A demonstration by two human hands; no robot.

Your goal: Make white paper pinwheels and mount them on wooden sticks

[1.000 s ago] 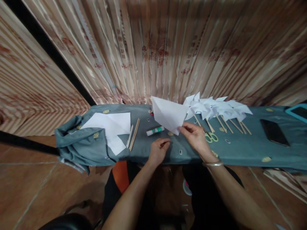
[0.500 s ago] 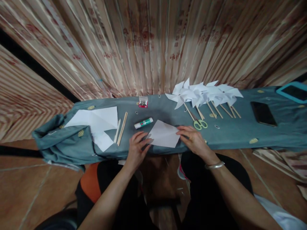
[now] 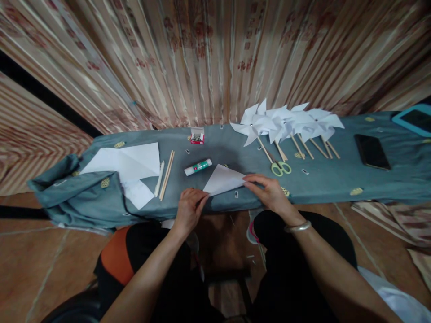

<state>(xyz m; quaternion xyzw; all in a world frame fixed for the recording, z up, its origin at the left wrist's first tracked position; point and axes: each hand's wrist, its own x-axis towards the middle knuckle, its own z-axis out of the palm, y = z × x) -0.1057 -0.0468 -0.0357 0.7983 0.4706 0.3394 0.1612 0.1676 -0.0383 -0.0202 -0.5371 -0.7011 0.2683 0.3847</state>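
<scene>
Between my hands, at the near side of the cloth-covered table, is a white paper sheet (image 3: 224, 179) folded into a triangle. My left hand (image 3: 191, 206) pinches its lower left corner. At the right corner, the thumb and fingers of my right hand (image 3: 267, 190) are closed on the paper. Just beyond the paper lies a green and white glue stick (image 3: 198, 167). Two wooden sticks (image 3: 167, 175) and a white pen-like stick (image 3: 159, 178) rest to the left. Green-handled scissors (image 3: 281, 168) lie beyond my right hand.
Several white paper pinwheels (image 3: 286, 123) on sticks lie at the back right. A small red box (image 3: 197, 136) of metal pins stands open at the back. White paper sheets (image 3: 138, 161) lie left; a dark phone (image 3: 372, 151) and blue-framed tablet (image 3: 415, 119) lie right. A curtain (image 3: 215, 58) hangs behind.
The paper was an open, creased four-sided sheet and is now folded over into a triangle. Both hands still grip its corners. The view has shifted slightly.
</scene>
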